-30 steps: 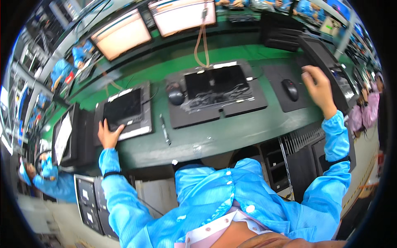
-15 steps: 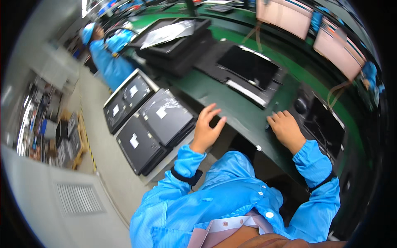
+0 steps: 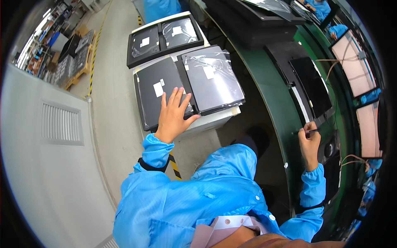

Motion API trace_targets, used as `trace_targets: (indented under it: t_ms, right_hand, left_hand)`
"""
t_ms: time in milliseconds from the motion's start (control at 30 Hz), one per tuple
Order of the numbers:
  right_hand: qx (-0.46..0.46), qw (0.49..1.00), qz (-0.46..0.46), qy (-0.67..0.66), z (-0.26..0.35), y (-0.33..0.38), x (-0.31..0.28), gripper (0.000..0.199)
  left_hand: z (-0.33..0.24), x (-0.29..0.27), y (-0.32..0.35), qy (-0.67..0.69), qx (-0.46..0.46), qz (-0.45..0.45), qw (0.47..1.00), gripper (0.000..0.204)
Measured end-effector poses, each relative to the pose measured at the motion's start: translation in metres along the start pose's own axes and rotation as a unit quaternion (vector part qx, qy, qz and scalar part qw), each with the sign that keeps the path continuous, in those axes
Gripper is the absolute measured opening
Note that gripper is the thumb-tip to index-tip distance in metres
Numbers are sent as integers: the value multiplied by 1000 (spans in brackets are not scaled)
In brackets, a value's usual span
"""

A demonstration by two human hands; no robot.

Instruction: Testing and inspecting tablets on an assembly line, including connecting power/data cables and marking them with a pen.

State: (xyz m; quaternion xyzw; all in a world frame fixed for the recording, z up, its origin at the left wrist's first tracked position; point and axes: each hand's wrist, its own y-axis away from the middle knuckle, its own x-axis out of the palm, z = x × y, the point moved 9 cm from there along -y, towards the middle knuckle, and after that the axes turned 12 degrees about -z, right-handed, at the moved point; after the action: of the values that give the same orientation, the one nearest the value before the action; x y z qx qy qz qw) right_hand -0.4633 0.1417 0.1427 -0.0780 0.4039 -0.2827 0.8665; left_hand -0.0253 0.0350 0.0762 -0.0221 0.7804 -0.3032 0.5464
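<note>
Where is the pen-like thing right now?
In the head view it is far right: the right hand pinches the thin dark pen over the green workbench, just below the black tray.

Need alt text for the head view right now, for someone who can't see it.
The left hand lies flat on a black plastic-wrapped flat panel atop a white cart. The right hand holds a thin dark pen over the green workbench.
</note>
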Motion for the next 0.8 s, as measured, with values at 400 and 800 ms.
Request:
trace_targets:
  t_ms: [400, 800]
  right_hand:
    - [14, 963, 141, -230, 145, -73, 282, 24]
    - [-12, 912, 255, -322, 214, -21, 342, 19]
  left_hand:
    - [10, -2, -3, 52, -14, -31, 998, 58]
    - [18, 0, 1, 88, -16, -48, 995, 56]
